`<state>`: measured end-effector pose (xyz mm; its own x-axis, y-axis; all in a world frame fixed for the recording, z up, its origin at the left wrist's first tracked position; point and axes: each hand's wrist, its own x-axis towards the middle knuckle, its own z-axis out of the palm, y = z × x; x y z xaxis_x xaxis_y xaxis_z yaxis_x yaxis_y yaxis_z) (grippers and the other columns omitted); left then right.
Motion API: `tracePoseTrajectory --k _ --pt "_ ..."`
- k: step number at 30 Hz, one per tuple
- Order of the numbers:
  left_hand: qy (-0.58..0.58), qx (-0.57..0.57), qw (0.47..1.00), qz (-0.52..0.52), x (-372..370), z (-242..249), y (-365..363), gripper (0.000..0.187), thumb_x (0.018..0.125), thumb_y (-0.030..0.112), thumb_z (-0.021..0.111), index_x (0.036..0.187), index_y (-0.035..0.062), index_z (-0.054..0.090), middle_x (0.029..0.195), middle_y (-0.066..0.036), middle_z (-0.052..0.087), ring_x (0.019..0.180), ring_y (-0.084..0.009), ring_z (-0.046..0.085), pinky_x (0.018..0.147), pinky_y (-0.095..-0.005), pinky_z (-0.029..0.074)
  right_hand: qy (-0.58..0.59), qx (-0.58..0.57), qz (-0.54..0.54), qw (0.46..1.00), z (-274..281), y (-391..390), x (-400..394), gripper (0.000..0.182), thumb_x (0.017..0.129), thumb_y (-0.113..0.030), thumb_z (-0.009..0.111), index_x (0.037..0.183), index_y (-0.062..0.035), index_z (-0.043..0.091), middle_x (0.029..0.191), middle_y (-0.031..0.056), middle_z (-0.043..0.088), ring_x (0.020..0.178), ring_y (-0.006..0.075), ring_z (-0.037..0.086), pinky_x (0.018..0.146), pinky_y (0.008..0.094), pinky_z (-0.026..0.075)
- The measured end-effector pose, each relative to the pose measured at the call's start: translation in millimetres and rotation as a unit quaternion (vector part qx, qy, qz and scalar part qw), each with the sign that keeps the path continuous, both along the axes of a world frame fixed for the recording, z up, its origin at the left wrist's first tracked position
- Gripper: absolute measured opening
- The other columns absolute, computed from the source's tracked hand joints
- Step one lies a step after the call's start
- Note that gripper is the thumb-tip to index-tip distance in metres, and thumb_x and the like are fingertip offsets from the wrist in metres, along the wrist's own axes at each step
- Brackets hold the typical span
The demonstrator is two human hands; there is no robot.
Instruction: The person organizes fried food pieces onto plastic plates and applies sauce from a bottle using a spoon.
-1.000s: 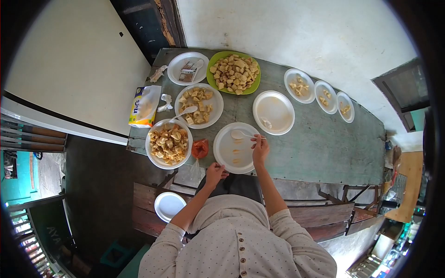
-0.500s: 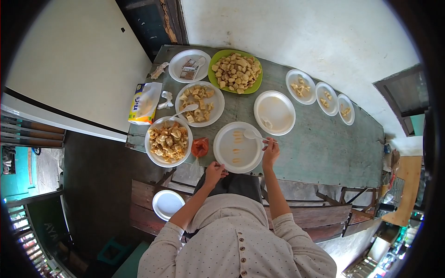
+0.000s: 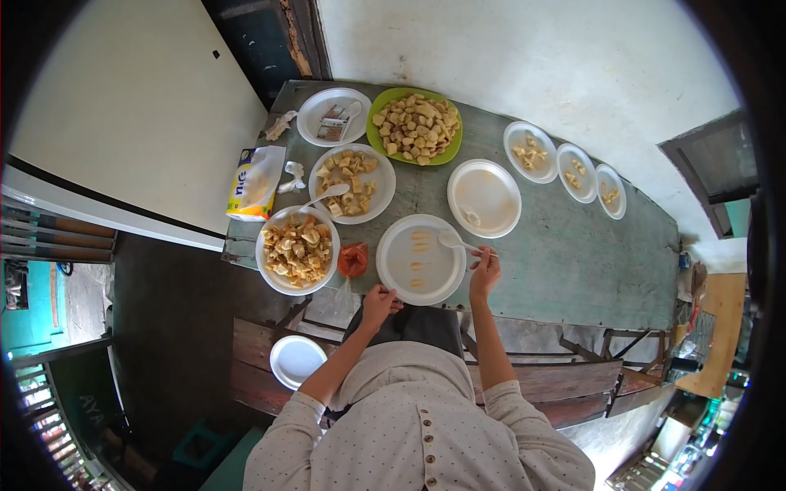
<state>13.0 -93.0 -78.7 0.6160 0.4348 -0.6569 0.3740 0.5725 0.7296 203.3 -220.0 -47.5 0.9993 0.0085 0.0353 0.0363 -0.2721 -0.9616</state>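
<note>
A white plate (image 3: 440, 282) lies at the table's near edge in front of me, with several small pale-brown pieces (image 3: 420, 247) lined up across it. My left hand (image 3: 380, 308) is closed on the plate's lower-left rim, fingertips at the edge. At the plate's right side, my right hand (image 3: 485, 275) grips a white plastic spoon (image 3: 450, 238) by its handle. The spoon's bowl hangs over the upper right of the plate, and no food shows in it. Just left of the plate sits a small bag of red sauce (image 3: 353, 259).
Farther back are a green plate of fried chunks (image 3: 417, 128) and a white plate (image 3: 485, 185) with a spoon. Cut pieces fill a white bowl (image 3: 296, 250) and part of another plate (image 3: 383, 182). Three small plates (image 3: 577, 173) line the wall; a tissue pack (image 3: 255, 183) stands left.
My right hand has shifted slightly right and down, drawing the spoon a little toward the plate's right rim. The left hand stays at the rim.
</note>
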Motion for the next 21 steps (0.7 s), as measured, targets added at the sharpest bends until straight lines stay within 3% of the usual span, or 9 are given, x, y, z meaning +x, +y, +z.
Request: tracePoseTrajectory --k 11,17,21 --pt "-0.008 0.006 1.0 -0.008 0 3 0 0.015 0.087 0.015 0.051 0.087 0.001 0.044 0.077 -0.013 0.06 0.064 -0.0194 0.063 0.054 -0.0256 0.052 0.101 0.052 0.109 0.988 -9 -1 -54 0.026 0.092 -0.02 0.042 0.086 -0.0001 0.059 0.07 0.0063 0.061 0.05 0.0068 0.048 0.045 0.02 0.037" --pt "-0.001 0.004 1.0 -0.004 0 3 0 0.014 0.088 0.013 0.05 0.086 0.0008 0.043 0.075 -0.013 0.061 0.059 -0.0168 0.062 0.051 -0.0245 0.05 0.067 0.009 0.047 0.997 -9 -25 -42 0.025 0.091 -0.019 0.044 0.085 -0.0001 0.059 0.07 0.0056 0.061 0.049 0.0061 0.047 0.044 0.0196 0.036" --pt "-0.006 0.008 1.0 -0.01 -1 -1 0 0.015 0.087 0.014 0.05 0.086 0.001 0.043 0.078 -0.014 0.06 0.065 -0.0202 0.063 0.055 -0.0268 0.052 0.021 -0.03 0.027 0.999 -4 -42 -28 0.025 0.09 -0.019 0.044 0.086 0.0002 0.06 0.069 0.0059 0.061 0.049 0.0088 0.048 0.045 0.0227 0.038"
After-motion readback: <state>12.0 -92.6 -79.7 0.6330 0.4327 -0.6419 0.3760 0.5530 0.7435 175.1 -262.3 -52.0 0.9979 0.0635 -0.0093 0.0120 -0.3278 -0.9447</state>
